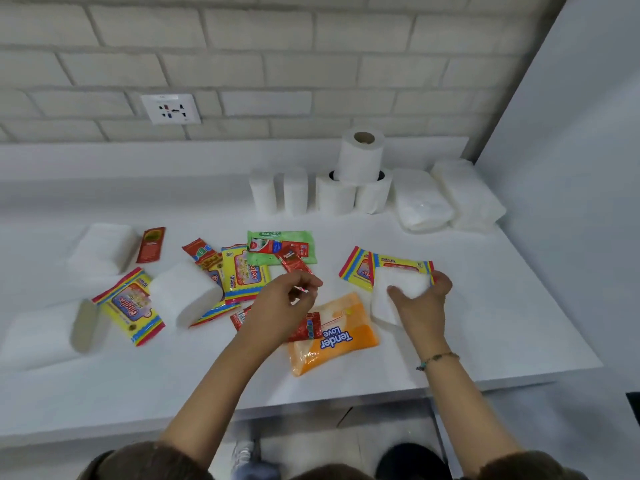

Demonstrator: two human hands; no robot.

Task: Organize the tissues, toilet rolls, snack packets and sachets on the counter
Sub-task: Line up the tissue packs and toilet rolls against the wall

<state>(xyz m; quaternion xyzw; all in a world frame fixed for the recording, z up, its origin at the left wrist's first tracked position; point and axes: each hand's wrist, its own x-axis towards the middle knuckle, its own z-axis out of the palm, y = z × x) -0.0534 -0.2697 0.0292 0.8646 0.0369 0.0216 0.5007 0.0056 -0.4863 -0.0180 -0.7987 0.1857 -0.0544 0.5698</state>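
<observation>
My right hand [424, 301] grips a white tissue pack [393, 294] that lies over two yellow Giggles packets [360, 268] right of centre. My left hand [285, 304] hovers with curled fingers above the red sachets [308, 327] on the orange Tender Love pack [334, 341]; a small red-and-white sachet tip [300, 289] shows between its thumb and fingers. More Giggles packets [130, 306], a green Sanicare pack [280, 247], red sachets [151, 244] and a lying toilet roll [183, 296] are scattered to the left.
Several toilet rolls [360, 157] stand stacked against the back ledge, with two clear-wrapped tissue packs [420, 202] to their right by the side wall. White tissue packs [104, 251] lie at the far left. The counter's front edge [311, 403] runs below my forearms.
</observation>
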